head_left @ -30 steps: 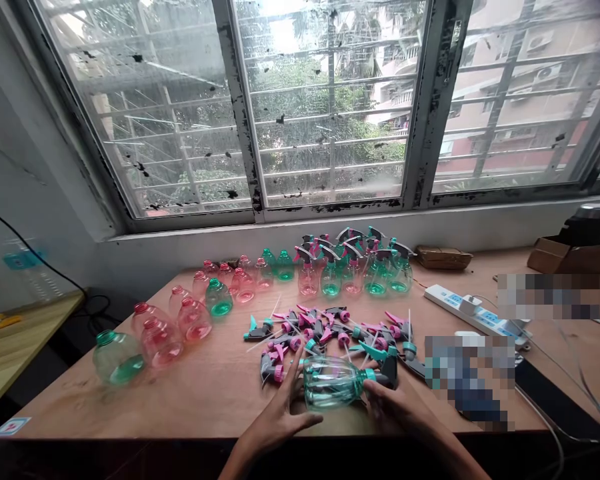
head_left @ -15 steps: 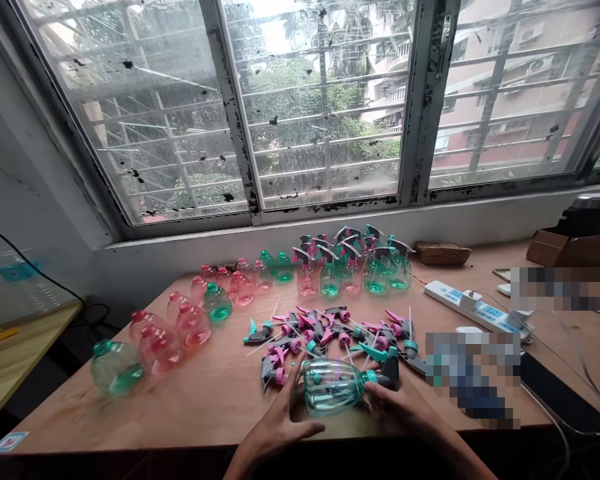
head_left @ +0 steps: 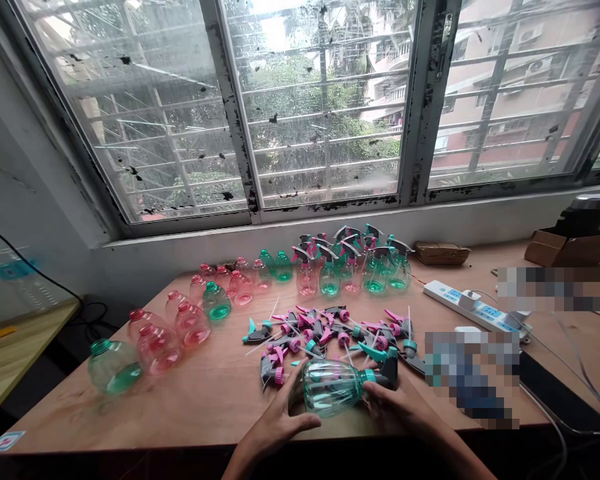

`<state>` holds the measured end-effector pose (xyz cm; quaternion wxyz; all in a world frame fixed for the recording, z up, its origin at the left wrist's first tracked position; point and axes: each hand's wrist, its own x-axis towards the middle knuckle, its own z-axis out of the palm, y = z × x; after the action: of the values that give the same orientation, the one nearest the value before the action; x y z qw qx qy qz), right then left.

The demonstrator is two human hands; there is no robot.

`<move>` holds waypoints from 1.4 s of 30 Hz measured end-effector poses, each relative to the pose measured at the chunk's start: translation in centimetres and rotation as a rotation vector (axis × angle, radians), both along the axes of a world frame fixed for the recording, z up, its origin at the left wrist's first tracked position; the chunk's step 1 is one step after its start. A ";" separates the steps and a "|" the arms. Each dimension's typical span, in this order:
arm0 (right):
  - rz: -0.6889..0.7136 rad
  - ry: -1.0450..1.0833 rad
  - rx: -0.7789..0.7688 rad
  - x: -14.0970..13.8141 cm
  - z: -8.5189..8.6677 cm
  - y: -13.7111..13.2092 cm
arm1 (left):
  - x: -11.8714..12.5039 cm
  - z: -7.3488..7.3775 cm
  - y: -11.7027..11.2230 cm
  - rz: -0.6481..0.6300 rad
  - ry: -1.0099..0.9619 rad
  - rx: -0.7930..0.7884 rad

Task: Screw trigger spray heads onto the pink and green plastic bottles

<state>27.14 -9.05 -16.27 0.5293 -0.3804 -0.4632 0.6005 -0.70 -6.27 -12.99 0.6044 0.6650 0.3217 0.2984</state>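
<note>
One green bottle (head_left: pixel 330 388) lying sideways, bottom centre of frame, just above table (head_left: pixel 215 407) edge, dark trigger head (head_left: pixel 387 371) on its neck. Left hand (head_left: pixel 279 419) cups bottle base, fingers curled round it. Right hand (head_left: pixel 396 405) grips neck end, fingers closed. Behind, centre: pile of loose trigger heads (head_left: pixel 325 330), over a dozen, too tangled for exact count. Left: four green headless bottles (head_left: pixel 113 367), roughly ten pink (head_left: pixel 156 348). Back centre: about nine assembled sprayers (head_left: pixel 353 267). Right: one power strip (head_left: pixel 473 305), one cardboard box (head_left: pixel 570 248).
</note>
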 end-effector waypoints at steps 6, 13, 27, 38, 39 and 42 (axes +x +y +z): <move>0.006 0.058 -0.010 -0.2 -0.1 0.1 | 0.0 0.0 0.0 0.001 -0.018 0.031; -0.016 0.036 -0.014 -0.3 0.0 0.0 | -0.3 -0.7 0.2 0.020 0.031 0.045; -0.037 0.022 -0.019 -0.2 0.1 -0.1 | 0.2 0.5 -0.1 -0.006 -0.061 0.005; -0.075 -0.004 -0.058 0.2 -0.1 -0.1 | 0.4 0.7 -0.3 -0.027 -0.031 0.008; -0.070 -0.005 -0.052 0.2 0.0 -0.2 | 0.4 0.8 -0.3 -0.012 -0.015 0.004; -0.032 0.005 -0.036 0.2 0.2 -0.2 | 0.3 0.9 -0.3 0.007 0.009 -0.016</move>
<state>27.35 -9.26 -16.12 0.5330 -0.3955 -0.4451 0.6012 -0.40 -6.60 -12.14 0.6071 0.6604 0.3291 0.2950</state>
